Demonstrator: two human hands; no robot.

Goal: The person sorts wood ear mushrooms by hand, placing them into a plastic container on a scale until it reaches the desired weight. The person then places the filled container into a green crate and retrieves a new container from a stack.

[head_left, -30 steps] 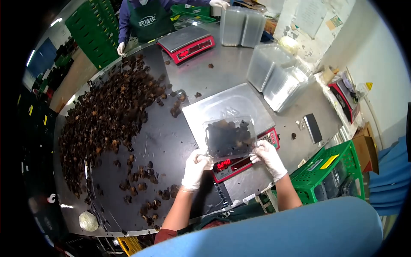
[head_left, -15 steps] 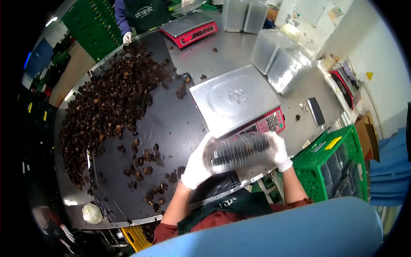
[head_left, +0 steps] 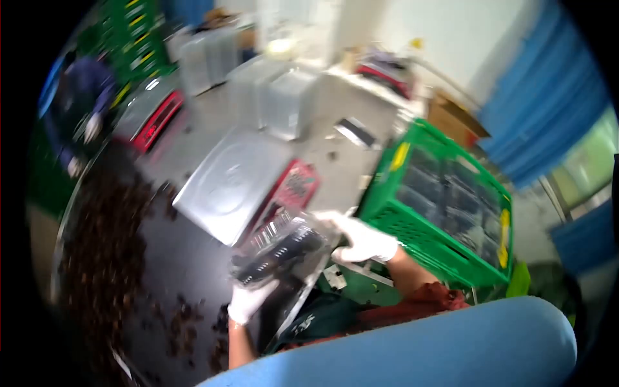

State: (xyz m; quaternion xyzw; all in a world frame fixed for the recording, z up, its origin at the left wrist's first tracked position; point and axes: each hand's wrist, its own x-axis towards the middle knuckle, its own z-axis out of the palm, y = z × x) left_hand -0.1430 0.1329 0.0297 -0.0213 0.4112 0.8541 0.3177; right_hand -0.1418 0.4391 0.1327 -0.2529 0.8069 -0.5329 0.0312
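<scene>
A clear plastic box (head_left: 278, 250) with dark contents is tilted in front of the scale, blurred by motion. My gloved left hand (head_left: 250, 302) grips its lower left end from below, the fingers partly hidden behind it. At the upper right end, my gloved right hand (head_left: 364, 240) holds the box with fingers along its edge and the thumb apart. Just beyond the box stands a red scale (head_left: 298, 187) with a bare metal plate (head_left: 232, 177). Dark brown mushroom-like pieces (head_left: 106, 251) lie heaped on the left of the table.
To my right is a green crate (head_left: 425, 240) holding several filled clear boxes. Stacks of clear boxes (head_left: 290, 103) stand behind the scale, with a dark phone-like object (head_left: 356, 132) nearby. A second scale (head_left: 158, 122) and a co-worker (head_left: 90, 90) are at the far left.
My view has swung to the right, bringing the green crate further into sight. Both hands still hold the box, which has tipped so that its left end sits lower.
</scene>
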